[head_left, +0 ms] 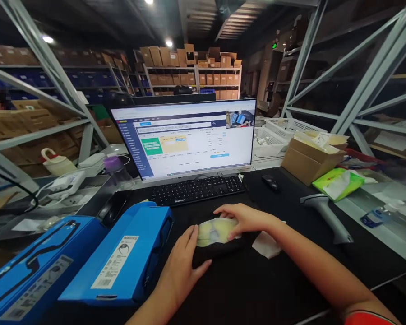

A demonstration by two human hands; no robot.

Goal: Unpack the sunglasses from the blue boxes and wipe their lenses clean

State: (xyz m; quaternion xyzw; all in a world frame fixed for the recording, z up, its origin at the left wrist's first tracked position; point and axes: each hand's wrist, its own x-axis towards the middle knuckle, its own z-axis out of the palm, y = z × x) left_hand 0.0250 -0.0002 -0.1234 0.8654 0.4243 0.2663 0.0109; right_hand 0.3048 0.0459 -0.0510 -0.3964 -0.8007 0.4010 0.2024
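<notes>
A pale yellow, translucent bundle (216, 231) that looks plastic-wrapped lies on or partly inside a black soft piece, maybe a pouch (219, 253). My left hand (186, 257) grips its left end, fingers along the side and thumb at the lower edge. With thumb and fingers my right hand (245, 220) holds the bundle's right end from above. What exactly the wrapping contains I cannot make out. Left of my hands lies a blue box (122, 253) with a label showing glasses. Under my right forearm is a white scrap of paper (266, 244).
Another blue box (37, 271) lies at far left. Behind my hands are a keyboard (196, 189), a mouse (269, 182) and a monitor (189, 140). A barcode scanner (328, 216), a tissue pack (338, 183) and a cardboard box (301, 160) stand to the right.
</notes>
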